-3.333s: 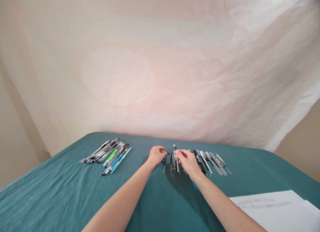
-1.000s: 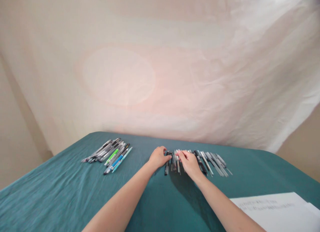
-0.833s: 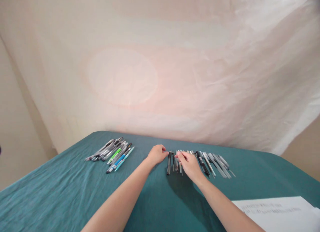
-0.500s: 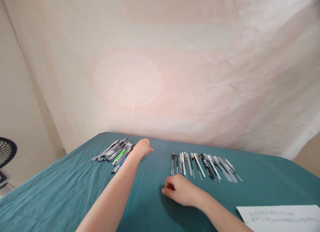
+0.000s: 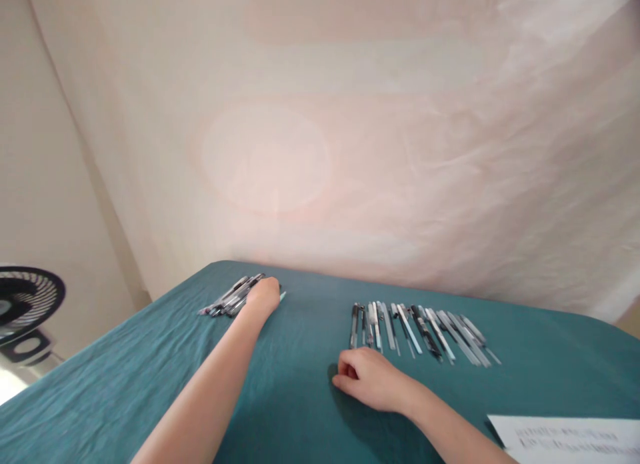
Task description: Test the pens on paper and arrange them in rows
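My left hand (image 5: 263, 296) reaches out over a loose pile of pens (image 5: 231, 296) at the back left of the teal-covered table (image 5: 125, 384); its fingers are hidden on the pile, so its grip does not show. My right hand (image 5: 370, 379) rests on the cloth with fingers curled in, just in front of a neat row of pens and pen parts (image 5: 420, 327) laid side by side. Nothing shows inside the right hand.
A white printed sheet of paper (image 5: 570, 436) lies at the table's near right corner. A pale draped cloth (image 5: 350, 137) hangs behind the table. A black fan (image 5: 25, 304) stands off the table at the left.
Both hands left the row of pens. My left hand swung left onto the loose pile; my right hand pulled back toward me and curled on the cloth. The view shifted left, revealing the fan.
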### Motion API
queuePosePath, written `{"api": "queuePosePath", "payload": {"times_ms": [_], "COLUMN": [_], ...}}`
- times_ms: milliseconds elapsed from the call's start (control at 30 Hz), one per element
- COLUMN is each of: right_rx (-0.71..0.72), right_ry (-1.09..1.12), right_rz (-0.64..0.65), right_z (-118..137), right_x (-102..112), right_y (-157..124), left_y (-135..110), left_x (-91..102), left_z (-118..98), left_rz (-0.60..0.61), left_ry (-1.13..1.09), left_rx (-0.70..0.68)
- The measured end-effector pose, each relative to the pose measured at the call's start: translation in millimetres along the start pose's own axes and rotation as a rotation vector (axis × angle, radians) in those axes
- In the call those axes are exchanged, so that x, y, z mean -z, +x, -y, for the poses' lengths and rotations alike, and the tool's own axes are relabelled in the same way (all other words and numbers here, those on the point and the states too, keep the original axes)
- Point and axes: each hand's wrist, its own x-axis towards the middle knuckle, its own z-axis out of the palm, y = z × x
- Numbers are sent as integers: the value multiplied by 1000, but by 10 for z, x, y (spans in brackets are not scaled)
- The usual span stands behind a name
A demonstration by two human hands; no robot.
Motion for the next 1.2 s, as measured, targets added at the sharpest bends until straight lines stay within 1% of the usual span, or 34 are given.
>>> {"api": "queuePosePath", "payload": {"times_ms": [100,200,333,567,667,767,867,933,967,1033,1100,1133,1200], "right_rx": [7,13,16,5,0,-8,-10,-13,-16,-30,-68,-92,-133], "right_ry": [-3,-5,-9,-8,-5,-3,3,16,31,120,334,484,810], "right_rz": [-8,-8,-13,3,-2,-1,1,-6,-16,-35,-25,-16,-34], "right_z": [-10,-22,-32,-22,-20,-23,-29,-36,-40,-46,-48,-46,-37], "right_x": [-14,-29,-48,-33,-30,-30,-27,-26,-27,-34,-47,-53,-62], "right_y": [-1,-1,8,12,9,13,14,12,14,25,51,70,110], "left_y": [3,-28,-68,-56,-63,-88,-147,-221,-268,-373,-469,-507,-556], "left_x": [20,30,30,20,40,122,247,323,352,381,363,335,244], "left_z": [71,128,149,144,154,143,41,-102,-191,-384,-567,-645,-770], "left_rz": [1,20,45,69,73,64,54,82,128,279,422,478,552], "left_ry": [14,20,22,7,-24,-77,-150,-290,-455,-840,-1143,-1263,-1466], "left_rx": [55,83,85,90,75,40,-41,-158,-247,-420,-501,-511,-492]}}
